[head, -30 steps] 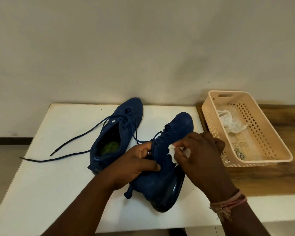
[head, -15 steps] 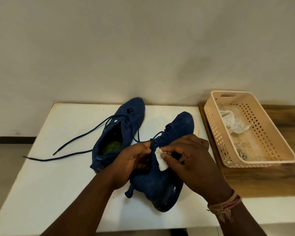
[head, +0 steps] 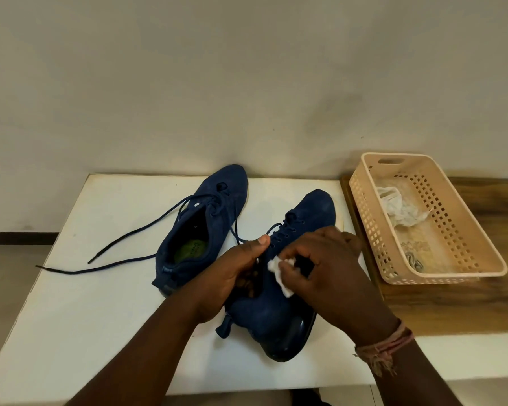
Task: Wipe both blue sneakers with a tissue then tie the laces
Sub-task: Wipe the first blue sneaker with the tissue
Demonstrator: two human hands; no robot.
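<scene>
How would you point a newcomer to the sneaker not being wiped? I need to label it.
Start at the white table against the wall. Two blue sneakers lie on it; take the sneaker farther from the beige basket. No hand touches it, its green insole shows, and its untied laces trail across the table, whereas the held sneaker is being wiped with a tissue.

Single head-worn wide-angle view, looking forward and down from close above the white table [head: 71, 303]. Wall [head: 247, 83] at 12 o'clock; basket [head: 361, 186] at 2 o'clock.
</scene>
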